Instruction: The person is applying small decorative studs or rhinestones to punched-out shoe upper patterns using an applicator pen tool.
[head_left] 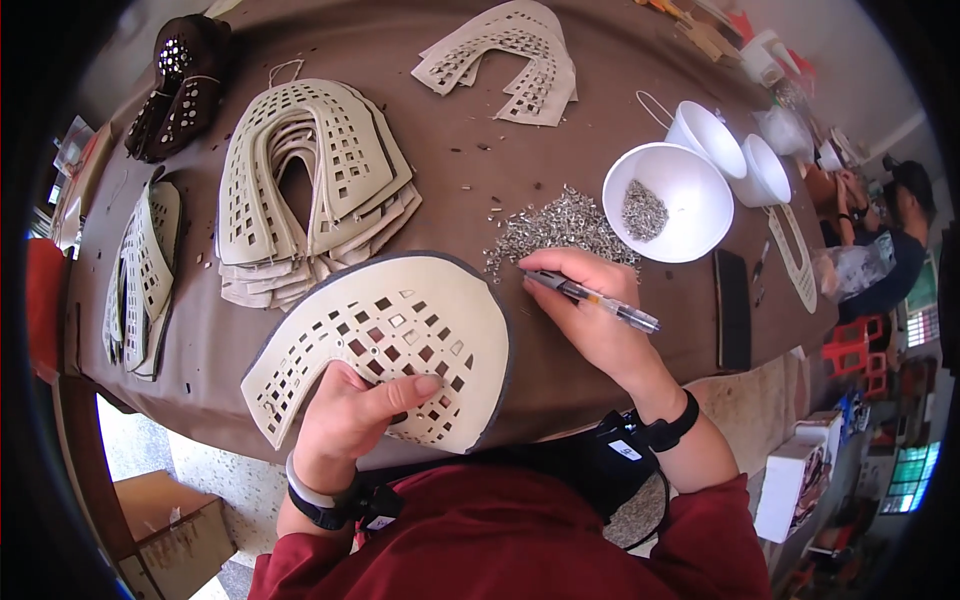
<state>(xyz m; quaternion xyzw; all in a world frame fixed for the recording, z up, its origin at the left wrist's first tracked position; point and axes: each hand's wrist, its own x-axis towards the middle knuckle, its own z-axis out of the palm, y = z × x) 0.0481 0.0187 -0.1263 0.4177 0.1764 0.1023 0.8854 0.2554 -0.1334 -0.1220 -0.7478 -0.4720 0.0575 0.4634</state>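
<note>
The left hand [350, 405] has its fingers clamped on a cream perforated shoe upper [408, 352] over the desk's [450, 200] near edge. The right hand [612, 342] pinches a clear-barrelled pen [605, 305] beside heaped metal rivets [545, 232]; a white bowl [700, 195] holds more. Similar stacked uppers [352, 160] lie beyond, leftward.

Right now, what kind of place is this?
Probably a small workshop: there's a stack of cream pieces with holes, a heap of tiny metal bits, and another person off to the right.
</note>
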